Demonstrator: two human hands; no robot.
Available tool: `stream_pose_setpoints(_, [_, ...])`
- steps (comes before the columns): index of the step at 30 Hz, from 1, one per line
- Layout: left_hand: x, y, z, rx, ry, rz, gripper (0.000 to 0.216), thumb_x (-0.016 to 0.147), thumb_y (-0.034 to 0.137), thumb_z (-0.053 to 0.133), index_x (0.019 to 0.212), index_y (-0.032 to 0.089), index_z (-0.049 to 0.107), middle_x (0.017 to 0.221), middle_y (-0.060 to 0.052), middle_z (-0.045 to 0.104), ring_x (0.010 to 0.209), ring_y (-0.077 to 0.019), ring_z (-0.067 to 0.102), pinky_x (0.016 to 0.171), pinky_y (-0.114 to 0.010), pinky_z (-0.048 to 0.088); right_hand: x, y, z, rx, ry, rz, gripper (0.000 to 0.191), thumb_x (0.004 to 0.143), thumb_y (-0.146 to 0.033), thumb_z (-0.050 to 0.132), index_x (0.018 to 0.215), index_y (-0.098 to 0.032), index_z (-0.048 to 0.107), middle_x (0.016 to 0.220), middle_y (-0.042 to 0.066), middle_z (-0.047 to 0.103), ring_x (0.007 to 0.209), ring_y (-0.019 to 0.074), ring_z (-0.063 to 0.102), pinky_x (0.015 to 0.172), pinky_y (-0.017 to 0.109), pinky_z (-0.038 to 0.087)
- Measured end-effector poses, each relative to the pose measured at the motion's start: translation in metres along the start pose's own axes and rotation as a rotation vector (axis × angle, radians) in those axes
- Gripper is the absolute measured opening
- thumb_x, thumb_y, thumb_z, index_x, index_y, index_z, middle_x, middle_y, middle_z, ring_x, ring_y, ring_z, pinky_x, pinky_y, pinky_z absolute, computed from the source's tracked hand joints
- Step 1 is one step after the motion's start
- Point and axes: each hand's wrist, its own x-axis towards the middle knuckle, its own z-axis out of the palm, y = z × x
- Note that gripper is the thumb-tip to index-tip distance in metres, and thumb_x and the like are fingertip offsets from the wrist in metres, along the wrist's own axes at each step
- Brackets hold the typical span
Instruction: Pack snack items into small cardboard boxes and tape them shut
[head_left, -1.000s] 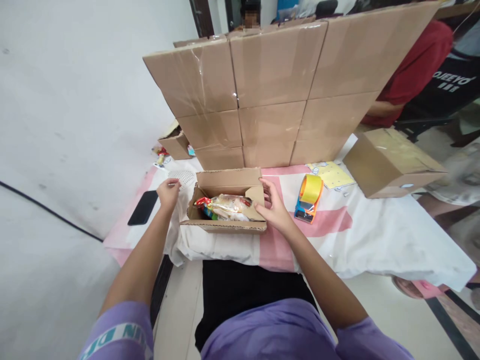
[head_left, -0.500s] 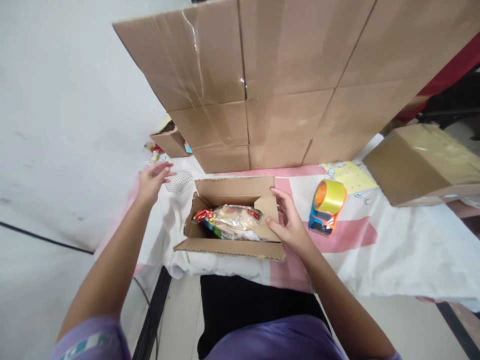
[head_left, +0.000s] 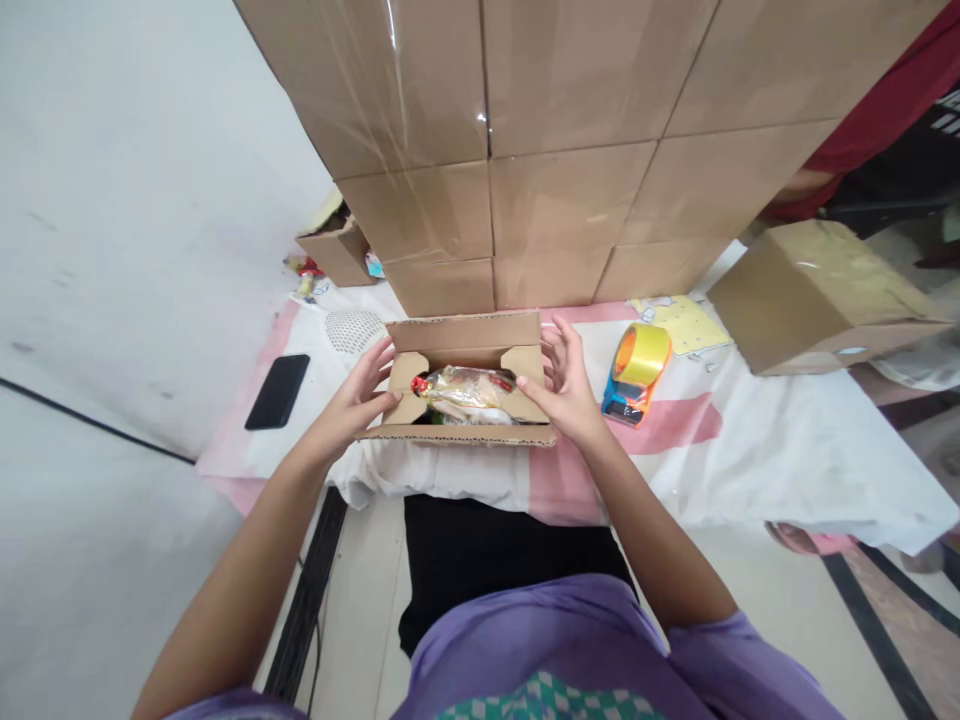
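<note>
A small cardboard box (head_left: 465,434) sits on the cloth-covered table, its long flaps standing out at the front and back. Both short end flaps are folded inward. Shiny plastic food packets (head_left: 469,388) with red and yellow print show in the gap between them. My left hand (head_left: 352,405) grips the box's left end, thumb on the short flap and fingers along the outer side. At the opposite end, my right hand (head_left: 568,388) has its thumb on the right short flap and its fingers behind the outer wall.
A tape dispenser (head_left: 636,372) with yellow tape lies to the right. Large stacked cartons (head_left: 570,200) rise behind. A closed carton (head_left: 817,300) stands at the right, a small open box (head_left: 337,252) at the back left. A black phone (head_left: 277,392) rests near the white wall (head_left: 135,200).
My left hand has come down from the left onto the box, and the left short flap is now folded in. My right hand stays on the right end. The view has shifted slightly.
</note>
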Motion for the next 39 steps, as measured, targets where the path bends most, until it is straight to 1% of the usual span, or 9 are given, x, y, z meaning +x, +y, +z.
stream_pose_setpoints(6, [0.002, 0.005, -0.002, 0.185, 0.017, 0.072, 0.057, 0.084, 0.040, 0.075, 0.140, 0.032, 0.064, 0.156, -0.011, 0.050, 0.143, -0.0350, 0.050, 0.110, -0.051, 0.052, 0.007, -0.004, -0.015, -0.177, -0.173, -0.251, 0.030, 0.099, -0.056, 0.057, 0.112, -0.035, 0.073, 0.112, 0.007, 0.068, 0.125, 0.0308, 0.057, 0.120, 0.060, 0.039])
stream_pose_setpoints(9, [-0.001, 0.026, -0.011, 0.388, -0.052, 0.188, 0.033, 0.088, 0.049, 0.071, 0.112, 0.029, 0.080, 0.146, -0.009, 0.062, 0.143, -0.0359, 0.049, 0.123, -0.057, 0.036, 0.011, -0.006, -0.025, -0.286, -0.267, -0.307, 0.039, 0.102, -0.059, 0.049, 0.098, -0.034, 0.078, 0.114, 0.006, 0.069, 0.128, 0.0317, 0.055, 0.122, 0.062, 0.035])
stream_pose_setpoints(13, [-0.024, 0.068, -0.004, 0.437, -0.080, 0.305, 0.056, 0.100, 0.063, 0.041, 0.130, 0.029, 0.074, 0.134, -0.009, 0.071, 0.133, -0.0367, 0.059, 0.123, -0.060, 0.034, 0.011, -0.005, -0.032, -0.290, -0.306, -0.333, 0.038, 0.104, -0.057, 0.045, 0.109, -0.036, 0.076, 0.122, 0.005, 0.068, 0.139, 0.0300, 0.049, 0.125, 0.060, 0.032])
stream_pose_setpoints(16, [-0.034, 0.084, 0.026, 0.590, -0.057, 0.413, 0.054, 0.094, 0.063, 0.056, 0.139, 0.035, 0.067, 0.148, -0.005, 0.063, 0.144, -0.0399, 0.049, 0.126, -0.061, 0.026, 0.007, -0.003, -0.029, -0.249, -0.286, -0.331, 0.037, 0.102, -0.059, 0.047, 0.108, -0.034, 0.073, 0.120, 0.007, 0.068, 0.139, 0.0296, 0.049, 0.126, 0.059, 0.031])
stream_pose_setpoints(20, [-0.014, 0.072, 0.063, 0.747, 0.115, 0.394, 0.050, 0.088, 0.052, 0.070, 0.135, 0.035, 0.068, 0.157, -0.005, 0.054, 0.152, -0.0435, 0.034, 0.127, -0.063, 0.013, 0.001, 0.001, -0.020, -0.115, -0.202, -0.216, 0.044, 0.096, -0.068, 0.053, 0.118, -0.031, 0.061, 0.128, 0.010, 0.064, 0.144, 0.0274, 0.047, 0.127, 0.053, 0.031])
stream_pose_setpoints(26, [0.006, 0.046, 0.074, 0.896, 0.184, 0.393, 0.027, 0.098, 0.043, 0.058, 0.114, 0.030, 0.075, 0.125, -0.010, 0.069, 0.121, -0.0361, 0.056, 0.112, -0.055, 0.035, -0.008, 0.002, -0.029, 0.039, -0.061, -0.139, 0.044, 0.097, -0.064, 0.053, 0.126, -0.032, 0.046, 0.145, 0.010, 0.053, 0.145, 0.0238, 0.049, 0.125, 0.047, 0.039])
stream_pose_setpoints(29, [-0.009, 0.038, 0.080, 0.893, 0.227, 0.443, 0.027, 0.101, 0.042, 0.052, 0.100, 0.028, 0.076, 0.104, -0.009, 0.072, 0.106, -0.0321, 0.060, 0.104, -0.050, 0.041, -0.014, 0.003, -0.070, -0.036, 0.293, -0.216, 0.032, 0.097, -0.054, 0.054, 0.119, -0.031, 0.050, 0.133, 0.008, 0.056, 0.138, 0.0246, 0.053, 0.123, 0.047, 0.040])
stream_pose_setpoints(33, [-0.030, 0.032, 0.083, 0.886, 0.162, 0.483, 0.047, 0.087, 0.063, 0.069, 0.119, 0.029, 0.073, 0.128, -0.012, 0.068, 0.118, -0.0385, 0.059, 0.105, -0.053, 0.041, -0.019, 0.025, -0.136, -0.157, 0.759, -0.095, 0.039, 0.088, -0.047, 0.063, 0.120, -0.031, 0.046, 0.133, 0.008, 0.052, 0.131, 0.0247, 0.055, 0.109, 0.046, 0.051])
stream_pose_setpoints(39, [-0.030, 0.030, 0.091, 0.846, 0.091, 0.492, 0.070, 0.074, 0.071, 0.077, 0.129, 0.029, 0.068, 0.145, -0.015, 0.063, 0.130, -0.0458, 0.056, 0.114, -0.058, 0.034, -0.018, 0.064, -0.159, 0.110, 0.489, 0.268, 0.051, 0.079, -0.059, 0.072, 0.112, -0.026, 0.052, 0.100, 0.002, 0.069, 0.093, 0.0232, 0.071, 0.088, 0.041, 0.061])
